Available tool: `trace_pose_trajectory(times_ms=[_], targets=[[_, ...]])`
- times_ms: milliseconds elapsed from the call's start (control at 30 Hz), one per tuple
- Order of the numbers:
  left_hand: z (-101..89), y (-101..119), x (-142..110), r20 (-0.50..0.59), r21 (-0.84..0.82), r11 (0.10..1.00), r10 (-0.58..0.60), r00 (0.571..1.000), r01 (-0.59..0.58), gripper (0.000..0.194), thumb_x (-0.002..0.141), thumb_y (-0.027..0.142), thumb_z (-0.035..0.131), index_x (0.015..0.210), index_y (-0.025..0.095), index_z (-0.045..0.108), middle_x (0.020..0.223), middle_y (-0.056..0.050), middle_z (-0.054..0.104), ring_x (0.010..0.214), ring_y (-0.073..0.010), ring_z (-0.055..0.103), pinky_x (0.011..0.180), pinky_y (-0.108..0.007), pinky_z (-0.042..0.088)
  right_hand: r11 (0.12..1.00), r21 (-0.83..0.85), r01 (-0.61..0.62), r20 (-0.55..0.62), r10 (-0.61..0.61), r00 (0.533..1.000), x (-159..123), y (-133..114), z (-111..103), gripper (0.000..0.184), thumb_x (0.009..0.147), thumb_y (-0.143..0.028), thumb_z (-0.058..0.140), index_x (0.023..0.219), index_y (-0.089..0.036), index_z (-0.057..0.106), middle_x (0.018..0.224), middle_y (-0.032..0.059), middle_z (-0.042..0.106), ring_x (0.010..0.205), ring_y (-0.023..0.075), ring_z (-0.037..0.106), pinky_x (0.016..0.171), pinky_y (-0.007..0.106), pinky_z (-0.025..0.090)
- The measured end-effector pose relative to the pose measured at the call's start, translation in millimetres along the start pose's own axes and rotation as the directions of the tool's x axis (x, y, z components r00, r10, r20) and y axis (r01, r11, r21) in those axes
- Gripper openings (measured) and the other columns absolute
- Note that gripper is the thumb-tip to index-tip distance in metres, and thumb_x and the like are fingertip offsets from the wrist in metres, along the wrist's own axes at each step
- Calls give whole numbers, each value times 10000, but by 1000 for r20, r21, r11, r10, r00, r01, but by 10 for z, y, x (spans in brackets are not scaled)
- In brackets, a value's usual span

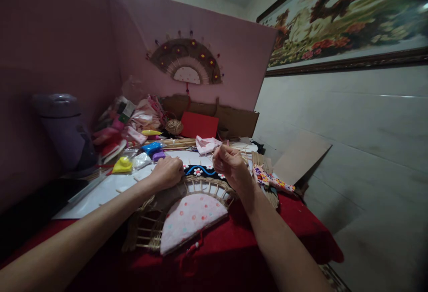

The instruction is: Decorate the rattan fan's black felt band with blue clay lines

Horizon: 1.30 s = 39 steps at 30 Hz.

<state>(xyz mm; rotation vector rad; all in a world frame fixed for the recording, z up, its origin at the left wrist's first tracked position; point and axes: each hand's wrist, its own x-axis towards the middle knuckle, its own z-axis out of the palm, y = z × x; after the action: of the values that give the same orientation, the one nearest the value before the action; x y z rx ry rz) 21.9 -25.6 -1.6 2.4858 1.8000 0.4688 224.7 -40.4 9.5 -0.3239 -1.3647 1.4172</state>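
Fan (194, 214) apparently in left hand (169, 171), curled right hand (230, 167) near it.

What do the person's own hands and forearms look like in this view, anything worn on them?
The left hand and right hand are ungloved. Both forearms taper toward the wrists, with no sleeve, watch or cable showing. The dim picture leaves small things such as rings unclear.

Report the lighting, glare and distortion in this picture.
Head view: dim, purple bottle in shade, though the fan's dotted panel reads clearly; head view: a glint streaks the tiled wall, shadow below; head view: left forearm looks stretched toward the corner, likely wide-angle.
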Motion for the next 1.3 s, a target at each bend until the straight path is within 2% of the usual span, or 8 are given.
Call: trace_pose_trajectory(times_ms=[300,400,533,633,800,967,1133,1300], targets=[[-199,59,80,40,-197,980,36,999,-28,176,718,259,505,567,169,511,533,15,462,523,-127,409,498,-257,248,1000,-20,-5,-21,4,1000,-4,-11,24,350,751,-486,660,639,-161,587,442,-77,341,396,40,241,389,193,146],[-369,78,131,-3,-271,962,44,999,-43,224,754,312,446,575,179,451,529,42,369,500,-102,347,479,-238,230,999,-30,-11,-27,10,1000,-6,-14,30,368,740,-503,662,631,-163,574,442,-78,337,398,40,242,390,193,148],[-533,16,174,-92,-356,934,-10,996,-24,264,759,386,414,620,173,483,533,48,346,485,-96,310,468,-235,220,999,-33,-10,-45,9,999,-5,-14,32,378,729,-515,666,629,-164,565,449,-78,341,400,40,248,388,190,155],[-474,-104,164,-65,-250,968,-8,998,-9,257,711,374,472,561,168,507,505,37,393,498,-106,361,481,-240,232,999,-37,-17,-43,15,999,-5,-13,35,375,726,-513,668,631,-165,567,444,-80,339,398,40,242,384,190,156],[-207,-272,98,57,-153,988,-17,998,26,175,643,300,536,535,175,595,514,0,556,565,-157,516,525,-245,302,999,-31,-16,-20,15,1000,-5,-7,37,358,741,-486,666,620,-162,575,443,-77,335,402,42,247,390,194,149],[-133,-231,75,106,-83,994,-58,993,67,139,623,287,568,534,203,634,512,-19,610,558,-173,551,532,-252,324,999,-44,-22,-27,21,999,-8,-10,39,358,739,-488,666,620,-163,578,451,-75,338,407,43,248,397,199,144],[-145,-164,91,105,-98,992,-63,992,74,125,585,187,526,498,187,616,475,-8,572,525,-151,524,514,-243,313,999,-44,-17,-22,16,1000,-10,-6,38,338,756,-466,659,630,-161,587,450,-74,344,405,44,245,398,205,136],[-203,-241,146,87,-228,967,-96,992,114,162,586,229,515,435,170,527,391,38,408,429,-107,393,452,-239,237,999,-42,-15,-19,14,1000,-10,8,33,339,762,-458,657,624,-157,586,443,-75,345,399,41,244,397,203,139]])
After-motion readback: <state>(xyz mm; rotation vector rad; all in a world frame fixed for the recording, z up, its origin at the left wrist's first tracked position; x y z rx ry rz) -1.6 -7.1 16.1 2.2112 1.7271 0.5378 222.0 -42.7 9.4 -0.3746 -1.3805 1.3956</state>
